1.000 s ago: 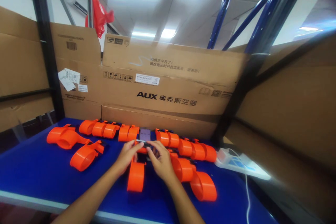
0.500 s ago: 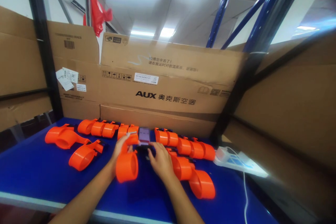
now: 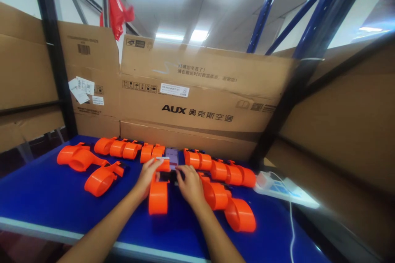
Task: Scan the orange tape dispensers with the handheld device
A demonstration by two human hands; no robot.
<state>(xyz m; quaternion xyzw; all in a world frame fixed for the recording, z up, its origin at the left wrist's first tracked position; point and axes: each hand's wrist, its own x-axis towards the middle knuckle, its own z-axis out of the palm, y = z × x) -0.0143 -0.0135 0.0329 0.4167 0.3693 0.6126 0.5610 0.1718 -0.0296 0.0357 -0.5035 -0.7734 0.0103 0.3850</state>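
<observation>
Head view, single: looks from above the near edge of a flat blue tabletop, faces forward to an upright brown cardboard panel; bare left hand and bare right hand near, low centre; pale ceiling across the top.

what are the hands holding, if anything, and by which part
The left hand holds an orange ring piece by its upper end. The right hand is at a black part; whether it grips that cannot be told.

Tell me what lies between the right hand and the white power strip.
Several orange rings lie between the right hand and the power strip, as the head view shows.
</observation>
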